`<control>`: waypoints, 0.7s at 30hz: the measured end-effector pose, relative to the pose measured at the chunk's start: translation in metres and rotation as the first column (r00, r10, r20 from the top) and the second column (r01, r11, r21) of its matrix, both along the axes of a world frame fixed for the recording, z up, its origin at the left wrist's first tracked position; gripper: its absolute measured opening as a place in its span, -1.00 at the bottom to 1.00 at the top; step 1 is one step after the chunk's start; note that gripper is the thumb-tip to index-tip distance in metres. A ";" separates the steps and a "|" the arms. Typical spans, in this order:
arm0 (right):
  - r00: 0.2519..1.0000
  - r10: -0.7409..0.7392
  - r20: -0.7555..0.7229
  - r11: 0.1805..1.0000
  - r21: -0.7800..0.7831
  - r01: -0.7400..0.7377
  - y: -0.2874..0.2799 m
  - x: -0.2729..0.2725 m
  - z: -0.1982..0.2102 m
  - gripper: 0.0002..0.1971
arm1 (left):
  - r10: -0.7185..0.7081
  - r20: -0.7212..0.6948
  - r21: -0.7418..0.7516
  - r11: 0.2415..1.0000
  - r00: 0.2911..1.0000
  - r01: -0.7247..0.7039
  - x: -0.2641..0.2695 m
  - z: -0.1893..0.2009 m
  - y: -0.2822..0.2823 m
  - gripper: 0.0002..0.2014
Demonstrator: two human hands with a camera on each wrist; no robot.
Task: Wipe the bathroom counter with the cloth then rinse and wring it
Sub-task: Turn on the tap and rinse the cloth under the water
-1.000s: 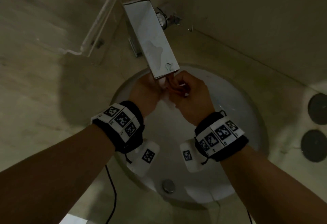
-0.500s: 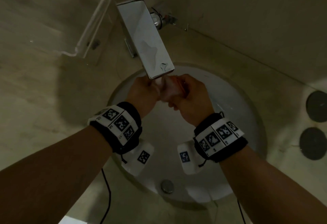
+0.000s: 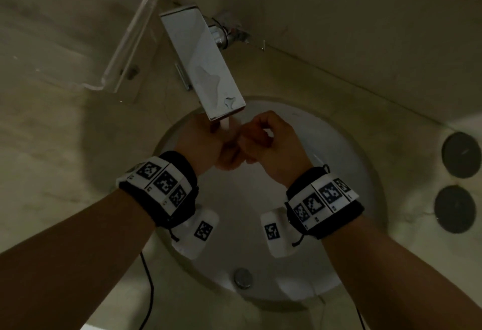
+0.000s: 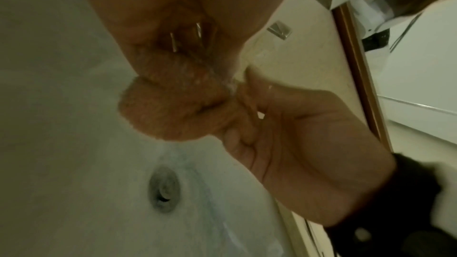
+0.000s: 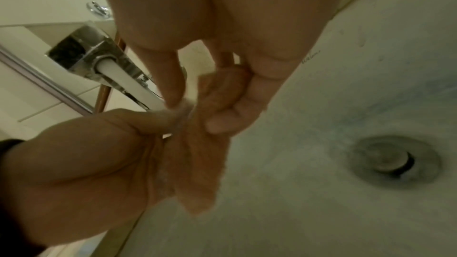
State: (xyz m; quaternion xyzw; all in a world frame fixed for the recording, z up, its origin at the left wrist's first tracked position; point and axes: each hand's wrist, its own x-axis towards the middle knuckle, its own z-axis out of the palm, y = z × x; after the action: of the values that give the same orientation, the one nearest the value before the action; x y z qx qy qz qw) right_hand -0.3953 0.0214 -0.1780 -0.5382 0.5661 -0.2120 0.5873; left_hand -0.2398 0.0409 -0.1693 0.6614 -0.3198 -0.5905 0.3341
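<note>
1. The drain plug (image 3: 243, 277) sits at the near side of the white round sink (image 3: 347, 152), closest to the person.
2. Above the bowl, both forearms reach forward, each with a black wrist band (image 3: 172, 189) carrying square printed markers.
3. The left hand (image 3: 200, 142) and right hand (image 3: 271, 144) meet over the middle of the sink, knuckles almost touching.
4. Between them is the cloth (image 5: 200, 144), a small peach-orange piece with a fuzzy nap, bunched into soft folds and wet; in the left wrist view it bulges out as a rounded lump (image 4: 168, 108) below the fingers.
5. The left hand has its fingers curled round one side of the cloth, thumb pressed on top.
6. The right hand pinches the other side, fingertips (image 5: 220, 122) folded over the fabric, one strip hanging down toward the bowl.
7. Just past the hands, a white stream of water (image 3: 224, 123) falls from the flat rectangular tap (image 3: 206, 69) onto the cloth.
8. The beige stone bench (image 3: 52, 160) surrounds the sink.
9. A clear plastic tray (image 3: 125, 42) is at the far left.
10. Two dark round discs (image 3: 461, 155) lie on the right.
</note>
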 end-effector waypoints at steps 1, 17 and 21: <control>0.999 -0.010 0.033 1.000 0.001 0.010 0.001 -0.001 0.000 -0.81 | -0.010 0.027 -0.022 1.000 1.000 0.010 0.000 -0.001 0.000 -0.82; 0.994 0.006 0.112 0.996 -0.087 0.004 -0.010 -0.006 0.007 -0.56 | -0.158 0.028 -0.050 0.986 0.987 0.160 -0.004 -0.003 0.009 -0.86; 1.000 0.027 0.015 0.996 -0.088 -0.025 -0.011 -0.011 0.004 -0.86 | -0.057 0.021 0.006 0.998 0.998 0.057 -0.003 -0.004 0.004 -0.71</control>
State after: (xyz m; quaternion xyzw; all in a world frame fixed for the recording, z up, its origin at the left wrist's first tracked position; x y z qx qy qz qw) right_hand -0.4064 0.0102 -0.1745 -0.5693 0.5444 -0.2332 0.5702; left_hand -0.2427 0.0452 -0.1732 0.6590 -0.3406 -0.5937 0.3119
